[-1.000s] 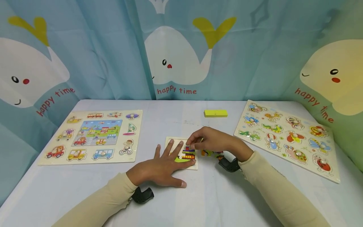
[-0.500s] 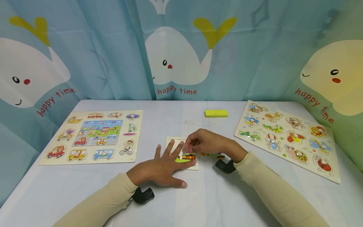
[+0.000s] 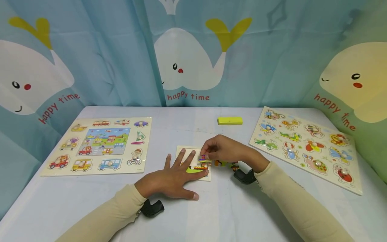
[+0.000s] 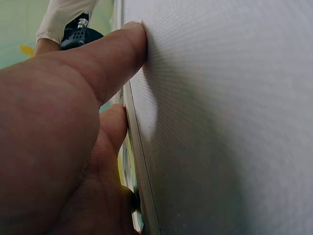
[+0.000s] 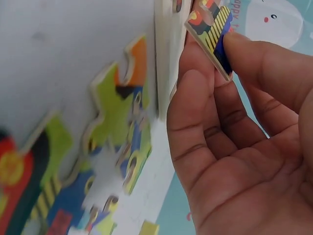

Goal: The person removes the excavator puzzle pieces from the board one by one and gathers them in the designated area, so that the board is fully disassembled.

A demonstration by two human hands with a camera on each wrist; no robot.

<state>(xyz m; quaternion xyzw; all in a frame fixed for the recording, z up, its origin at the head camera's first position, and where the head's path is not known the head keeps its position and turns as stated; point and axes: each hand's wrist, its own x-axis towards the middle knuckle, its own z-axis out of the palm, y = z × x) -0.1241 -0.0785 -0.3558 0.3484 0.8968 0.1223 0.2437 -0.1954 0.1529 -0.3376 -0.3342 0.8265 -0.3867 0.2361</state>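
My left hand point(image 3: 173, 178) lies spread on a small jigsaw board point(image 3: 207, 179), fingers across its left part and thumb on the cloth beside it. The left wrist view shows the board's thin edge point(image 4: 142, 171) by those fingers. Above the board's right side, my right hand point(image 3: 225, 149) pinches a jigsaw piece point(image 5: 217, 41) between thumb and fingers. This piece has yellow-black stripes, a purple-blue edge and a notch, and is tilted. A green strip and a red-yellow strip point(image 3: 199, 167) show on the board. Several loose jigsaw pieces point(image 5: 132, 107) lie right of it, partly under my right hand.
A vehicle knob puzzle point(image 3: 140, 134) lies at the left, an insect knob puzzle point(image 3: 302, 148) at the right. Behind the hands sits a yellow box point(image 3: 230, 121). A whale-print curtain point(image 3: 260, 77) closes off the table's back edge.
The right hand has drawn the striped piece a little to the right, off the red-yellow strip, which now shows separately below it. The left hand has stayed in place.
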